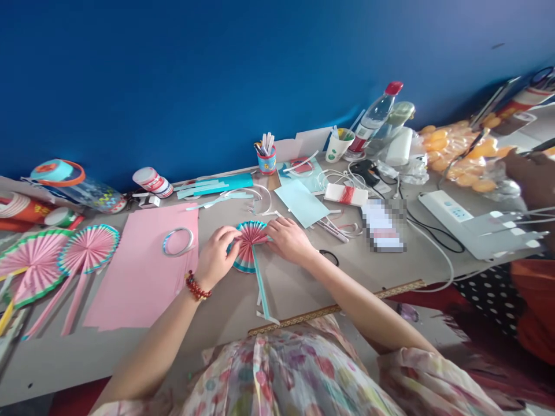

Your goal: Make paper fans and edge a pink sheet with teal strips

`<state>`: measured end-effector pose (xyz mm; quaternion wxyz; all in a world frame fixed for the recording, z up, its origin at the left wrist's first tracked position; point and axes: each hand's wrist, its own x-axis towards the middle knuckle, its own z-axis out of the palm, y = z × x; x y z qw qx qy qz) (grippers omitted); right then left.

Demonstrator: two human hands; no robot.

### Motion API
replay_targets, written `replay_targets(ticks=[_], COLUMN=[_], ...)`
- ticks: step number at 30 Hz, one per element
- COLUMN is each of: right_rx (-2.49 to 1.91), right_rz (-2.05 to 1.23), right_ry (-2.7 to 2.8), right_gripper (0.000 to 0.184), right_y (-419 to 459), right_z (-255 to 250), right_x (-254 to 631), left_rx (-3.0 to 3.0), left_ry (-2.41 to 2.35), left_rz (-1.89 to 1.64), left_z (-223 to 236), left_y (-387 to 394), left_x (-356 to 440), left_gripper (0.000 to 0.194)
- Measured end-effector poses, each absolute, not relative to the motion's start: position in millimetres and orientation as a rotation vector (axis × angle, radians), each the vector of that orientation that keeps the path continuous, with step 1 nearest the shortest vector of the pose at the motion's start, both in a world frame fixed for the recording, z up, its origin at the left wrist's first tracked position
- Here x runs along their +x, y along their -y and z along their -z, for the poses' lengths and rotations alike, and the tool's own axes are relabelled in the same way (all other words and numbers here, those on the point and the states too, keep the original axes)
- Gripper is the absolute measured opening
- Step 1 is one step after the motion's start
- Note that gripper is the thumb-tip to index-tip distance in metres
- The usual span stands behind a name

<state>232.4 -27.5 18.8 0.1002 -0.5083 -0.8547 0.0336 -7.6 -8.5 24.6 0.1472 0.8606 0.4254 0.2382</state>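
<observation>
A round pleated paper fan (247, 245), pink with a blue-green rim, lies on the table in front of me. From its middle a light blue strip handle (261, 286) runs down toward the table's near edge. My left hand (220, 254) pinches the fan's left side between thumb and fingers. Across from it, my right hand (286, 238) grips the right side, its fingertips bent over the pleats and partly hidden. Pink paper sheets (134, 271) are stacked to the left, with a roll of tape (177, 241) on top.
Finished pleated fans (89, 248) lie at the far left. Light blue paper (301, 202), a pen cup (266, 159) and a thread-wound card (346, 195) sit behind my hands. To the right are a phone (384, 226), a power strip (451, 208), a bottle (375, 118) and another person's hand (526, 173).
</observation>
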Motion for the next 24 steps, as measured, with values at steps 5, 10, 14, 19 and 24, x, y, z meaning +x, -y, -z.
replay_targets(ticks=[5, 10, 14, 19, 24], right_rx=[-1.454, -1.472, -1.457, -1.49, -1.352], right_rz=[-0.037, -0.034, -0.075, -0.14, -0.191], right_ry=[2.534, 2.527, 2.511, 2.497, 2.558], right_gripper=[0.023, 0.014, 0.012, 0.011, 0.026], right_y=[27, 23, 22, 25, 26], right_z=[-17, -15, -16, -20, -29], right_x=[228, 221, 217, 212, 204], left_rx=[2.366, 2.308, 2.277, 2.322, 2.473], left_ry=[-1.442, -1.518, -1.558, -1.596, -1.62], left_rz=[-0.717, -0.596, -0.561, -0.514, -0.445], left_z=[-24, -21, -15, -15, -19], left_y=[34, 58, 65, 61, 65], left_x=[-22, -26, -27, -27, -23], left_gripper=[0.013, 0.027, 0.03, 0.027, 0.018])
